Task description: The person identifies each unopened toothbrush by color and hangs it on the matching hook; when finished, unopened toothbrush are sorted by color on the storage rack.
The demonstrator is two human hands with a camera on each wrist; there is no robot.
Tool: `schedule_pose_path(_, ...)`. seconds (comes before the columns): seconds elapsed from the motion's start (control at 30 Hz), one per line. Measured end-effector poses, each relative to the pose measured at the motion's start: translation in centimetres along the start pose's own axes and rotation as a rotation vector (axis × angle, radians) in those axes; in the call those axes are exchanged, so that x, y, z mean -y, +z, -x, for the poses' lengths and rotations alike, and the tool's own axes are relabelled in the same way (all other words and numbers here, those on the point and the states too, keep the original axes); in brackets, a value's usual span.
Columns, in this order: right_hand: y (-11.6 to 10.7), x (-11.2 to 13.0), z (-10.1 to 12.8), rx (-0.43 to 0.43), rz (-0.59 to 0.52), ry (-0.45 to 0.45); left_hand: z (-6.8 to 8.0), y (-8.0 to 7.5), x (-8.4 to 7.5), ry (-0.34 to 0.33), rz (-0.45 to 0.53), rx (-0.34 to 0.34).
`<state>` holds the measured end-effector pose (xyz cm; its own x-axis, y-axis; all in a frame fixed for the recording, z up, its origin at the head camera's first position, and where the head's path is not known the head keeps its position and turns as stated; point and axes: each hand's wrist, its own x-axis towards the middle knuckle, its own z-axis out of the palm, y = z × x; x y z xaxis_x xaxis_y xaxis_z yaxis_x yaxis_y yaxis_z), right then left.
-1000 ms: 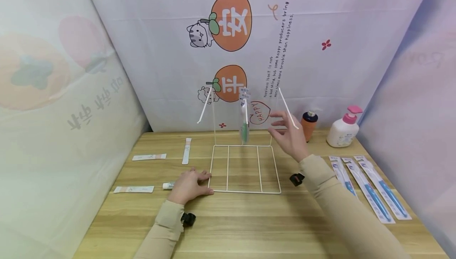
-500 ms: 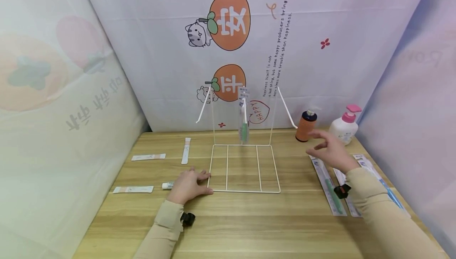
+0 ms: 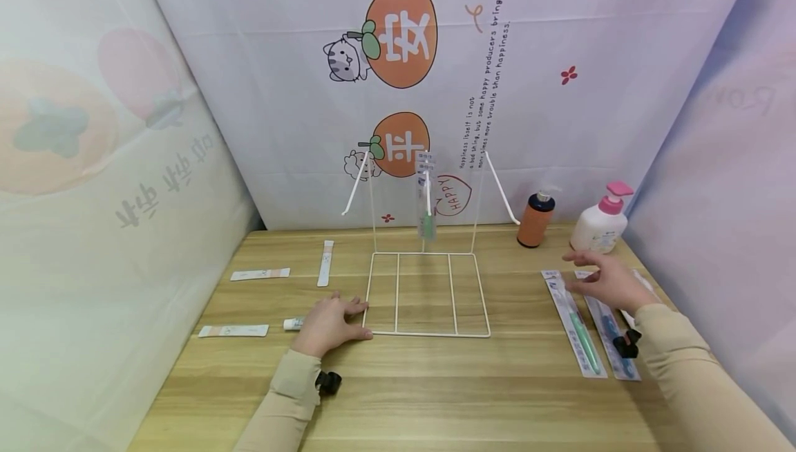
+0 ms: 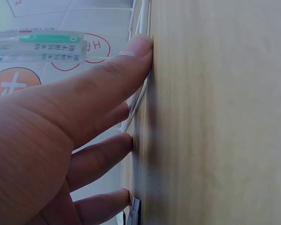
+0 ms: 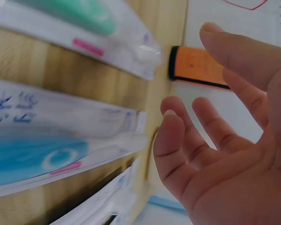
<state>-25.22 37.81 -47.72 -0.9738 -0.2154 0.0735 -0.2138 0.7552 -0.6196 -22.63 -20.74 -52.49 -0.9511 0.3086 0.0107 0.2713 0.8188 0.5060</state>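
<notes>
Beige-sleeved right hand: fingers spread and relaxed, gripping nothing, hovering low over the packaged toothbrushes at the table's right side.
Green toothbrush pack: flat on the table, just left of the right hand's fingertips; whether they touch it cannot be told.
Blue toothbrush pack: beside the green one, running under the right hand.
Left hand: flat and relaxed on the table, fingertips pressing the near left corner of the white wire rack.
Rack: one, with one packaged toothbrush hanging from it.
Counts: at least three toothbrush packs lying right, more hidden by the arm; four small tubes lying left; two bottles, orange and pink-capped white.
Surface: wooden table.
Room: white fabric backdrop printed with persimmons and cats.
</notes>
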Motion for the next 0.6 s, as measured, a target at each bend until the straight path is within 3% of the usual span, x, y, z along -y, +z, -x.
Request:
schedule_pose_path(0.3,1.4,-3.0,-0.4,0.104,0.067,-0.05,0.1,-0.1,-0.1,0.008,0.001,-0.003)
schedule_pose_path(0.6,2.2,-3.4,-0.7,0.099,0.166,0.049,0.1,-0.1,0.1,0.001,0.018,-0.003)
